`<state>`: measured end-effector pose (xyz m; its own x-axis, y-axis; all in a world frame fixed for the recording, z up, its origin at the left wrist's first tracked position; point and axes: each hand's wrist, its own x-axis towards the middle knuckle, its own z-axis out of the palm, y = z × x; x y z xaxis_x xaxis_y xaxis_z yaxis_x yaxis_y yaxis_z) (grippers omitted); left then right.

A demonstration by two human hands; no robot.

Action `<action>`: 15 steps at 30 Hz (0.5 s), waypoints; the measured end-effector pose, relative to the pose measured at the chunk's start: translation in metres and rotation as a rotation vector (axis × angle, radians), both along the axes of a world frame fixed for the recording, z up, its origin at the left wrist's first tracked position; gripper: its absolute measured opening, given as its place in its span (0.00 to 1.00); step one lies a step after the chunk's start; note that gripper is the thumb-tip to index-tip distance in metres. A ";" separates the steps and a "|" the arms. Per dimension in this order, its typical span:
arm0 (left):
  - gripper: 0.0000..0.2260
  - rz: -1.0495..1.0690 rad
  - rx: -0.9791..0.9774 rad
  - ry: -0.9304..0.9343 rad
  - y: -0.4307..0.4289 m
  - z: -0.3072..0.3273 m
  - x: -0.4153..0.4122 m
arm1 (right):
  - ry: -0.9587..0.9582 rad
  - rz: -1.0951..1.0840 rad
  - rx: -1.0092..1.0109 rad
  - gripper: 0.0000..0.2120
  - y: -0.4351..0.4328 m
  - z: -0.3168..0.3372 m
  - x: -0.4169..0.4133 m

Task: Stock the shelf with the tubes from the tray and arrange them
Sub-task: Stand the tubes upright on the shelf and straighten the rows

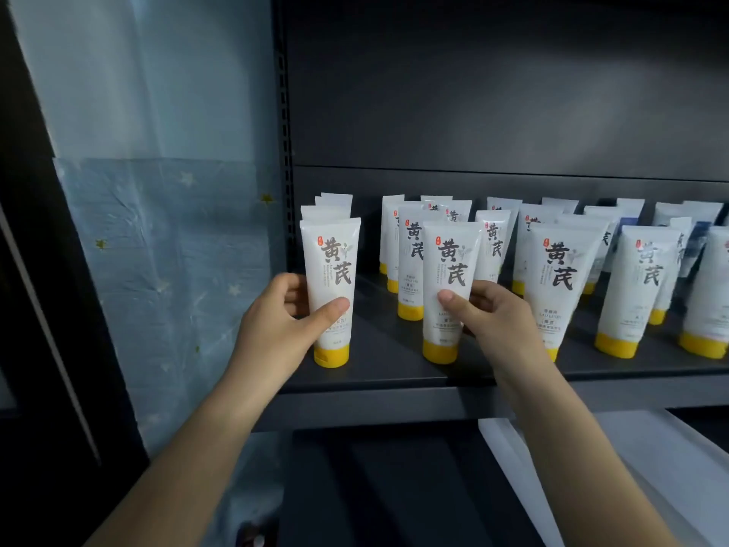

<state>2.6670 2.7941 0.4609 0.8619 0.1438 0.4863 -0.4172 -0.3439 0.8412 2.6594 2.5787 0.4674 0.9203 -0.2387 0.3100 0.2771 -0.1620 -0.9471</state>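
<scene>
Several white tubes with yellow caps stand cap-down in rows on the dark shelf (386, 373). My left hand (282, 321) grips the front tube of the leftmost row (333, 266), thumb across its front and fingers behind it. My right hand (487, 313) grips the front tube of the second row (447, 270) in the same way. Both tubes stand upright on their caps near the shelf's front edge. More tubes stand behind them and to the right, a few with dark blue print.
A translucent white tray (615, 463) sits below the shelf at the lower right. A perforated upright post (283, 112) bounds the shelf on the left, with a pale blue star-patterned sheet (157, 270) beyond it. A dark back panel closes the shelf.
</scene>
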 end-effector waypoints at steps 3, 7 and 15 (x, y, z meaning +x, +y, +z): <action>0.11 -0.043 0.001 0.028 0.002 0.000 0.004 | 0.002 0.037 0.075 0.06 -0.002 0.001 0.001; 0.10 -0.157 -0.065 0.037 0.008 0.000 0.006 | -0.029 0.062 0.083 0.06 -0.004 -0.001 -0.001; 0.11 -0.251 -0.090 0.076 0.015 -0.003 0.001 | -0.085 0.092 -0.129 0.12 -0.011 -0.009 -0.005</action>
